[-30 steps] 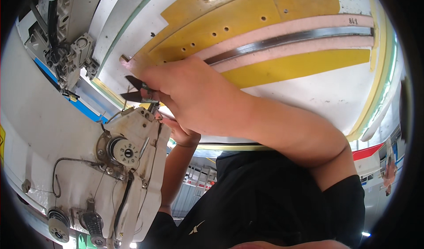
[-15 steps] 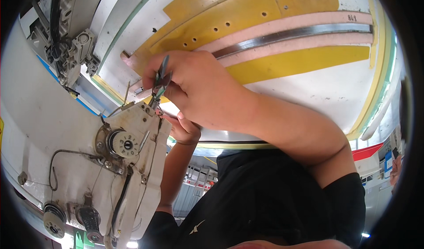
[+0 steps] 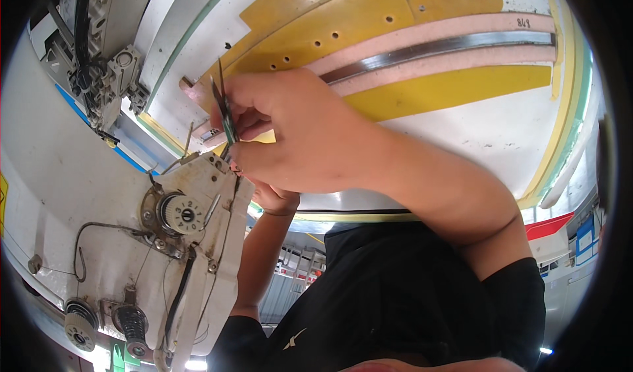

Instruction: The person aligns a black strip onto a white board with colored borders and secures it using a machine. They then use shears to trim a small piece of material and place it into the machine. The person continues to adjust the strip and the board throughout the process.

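The right hand now grips a pair of thin tweezers almost upright between thumb and fingers, tips pointing down at the needle area of the white sewing machine head. A second ago the tweezers lay nearly flat, so they have swung up and the hand has edged toward the yellow template on the far side. The left hand sits just under the right one, mostly hidden; I cannot tell its grip, so fine work at the needle seems under way.
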`<state>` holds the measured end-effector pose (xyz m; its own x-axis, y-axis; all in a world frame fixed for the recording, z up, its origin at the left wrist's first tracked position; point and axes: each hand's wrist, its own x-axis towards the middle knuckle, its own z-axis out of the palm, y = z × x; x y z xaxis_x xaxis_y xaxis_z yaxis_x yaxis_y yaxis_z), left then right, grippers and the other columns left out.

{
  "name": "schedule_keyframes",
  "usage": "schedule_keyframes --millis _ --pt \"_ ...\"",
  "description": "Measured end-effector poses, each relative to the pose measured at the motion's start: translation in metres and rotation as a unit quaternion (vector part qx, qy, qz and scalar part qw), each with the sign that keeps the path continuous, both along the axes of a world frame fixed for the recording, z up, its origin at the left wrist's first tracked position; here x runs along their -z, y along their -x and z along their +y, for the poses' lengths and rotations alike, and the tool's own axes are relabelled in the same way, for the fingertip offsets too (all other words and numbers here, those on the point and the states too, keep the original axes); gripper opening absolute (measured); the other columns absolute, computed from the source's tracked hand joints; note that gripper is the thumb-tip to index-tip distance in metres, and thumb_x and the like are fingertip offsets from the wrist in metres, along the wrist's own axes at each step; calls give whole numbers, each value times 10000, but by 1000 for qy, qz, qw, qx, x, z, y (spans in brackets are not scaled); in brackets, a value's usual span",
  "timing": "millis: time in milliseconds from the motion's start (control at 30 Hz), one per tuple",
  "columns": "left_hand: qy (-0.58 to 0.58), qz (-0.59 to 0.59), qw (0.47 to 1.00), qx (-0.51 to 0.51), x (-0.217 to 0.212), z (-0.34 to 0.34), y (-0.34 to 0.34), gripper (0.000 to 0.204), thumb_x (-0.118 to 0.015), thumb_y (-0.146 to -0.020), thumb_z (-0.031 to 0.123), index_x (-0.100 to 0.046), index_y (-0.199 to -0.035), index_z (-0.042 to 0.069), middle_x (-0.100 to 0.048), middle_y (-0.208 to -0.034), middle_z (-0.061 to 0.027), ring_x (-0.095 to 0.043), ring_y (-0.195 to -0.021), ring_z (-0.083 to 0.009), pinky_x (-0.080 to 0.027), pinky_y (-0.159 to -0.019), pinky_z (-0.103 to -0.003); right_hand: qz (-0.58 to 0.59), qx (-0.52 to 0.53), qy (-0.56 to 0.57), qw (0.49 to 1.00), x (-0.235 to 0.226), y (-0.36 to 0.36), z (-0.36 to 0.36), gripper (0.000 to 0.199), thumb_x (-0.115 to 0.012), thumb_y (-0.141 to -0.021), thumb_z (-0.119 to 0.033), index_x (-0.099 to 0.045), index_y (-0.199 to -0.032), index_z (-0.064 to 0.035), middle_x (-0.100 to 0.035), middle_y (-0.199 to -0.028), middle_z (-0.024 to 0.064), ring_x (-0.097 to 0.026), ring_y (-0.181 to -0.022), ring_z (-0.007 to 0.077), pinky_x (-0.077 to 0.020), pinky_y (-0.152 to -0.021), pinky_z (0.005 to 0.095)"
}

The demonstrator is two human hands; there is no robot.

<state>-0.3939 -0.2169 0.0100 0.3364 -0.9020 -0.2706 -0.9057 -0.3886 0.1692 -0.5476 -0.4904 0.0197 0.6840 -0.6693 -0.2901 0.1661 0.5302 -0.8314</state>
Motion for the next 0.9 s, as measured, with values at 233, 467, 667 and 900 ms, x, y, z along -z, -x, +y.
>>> schedule_keyframes --millis 233,467,667,900 --pt "76 -7 995 -68 -1 -28 23 708 -409 -1032 391 -302 -1498 -132 -400 -1491 -337 -449 -1330 -481 -394 -1079 -533 58 -31 -42 997 -9 7 -17 234 -748 -897 -217 -665 -911 1 -695 -858 141 -702 -797 278 -518 -683 393" --pt "30 -5 996 -86 -3 -32 26 804 -434 -1018 450 -271 -1520 -158 -480 -1458 -355 -531 -1296 -496 -441 -1059 -525 83 -16 94 992 -2 -3 15 240 -688 -913 -208 -663 -852 23 -646 -853 235 -653 -866 447 -511 -777 515" --pt "80 -24 996 -40 8 -5 9 910 -463 -1008 594 -301 -1535 -130 -445 -1485 -364 -515 -1284 -526 -395 -1086 -572 98 0 138 986 0 -14 29 179 -704 -883 -185 -697 -929 -12 -656 -918 192 -639 -926 408 -506 -814 501" --pt "175 -152 973 -13 24 -17 -6 721 -508 -1002 549 -462 -1400 -51 -519 -1304 -262 -510 -1235 -427 -414 -1039 -521 98 16 165 981 12 -42 43 242 -694 -836 -214 -708 -966 -10 -662 -952 188 -629 -960 414 -506 -849 508"
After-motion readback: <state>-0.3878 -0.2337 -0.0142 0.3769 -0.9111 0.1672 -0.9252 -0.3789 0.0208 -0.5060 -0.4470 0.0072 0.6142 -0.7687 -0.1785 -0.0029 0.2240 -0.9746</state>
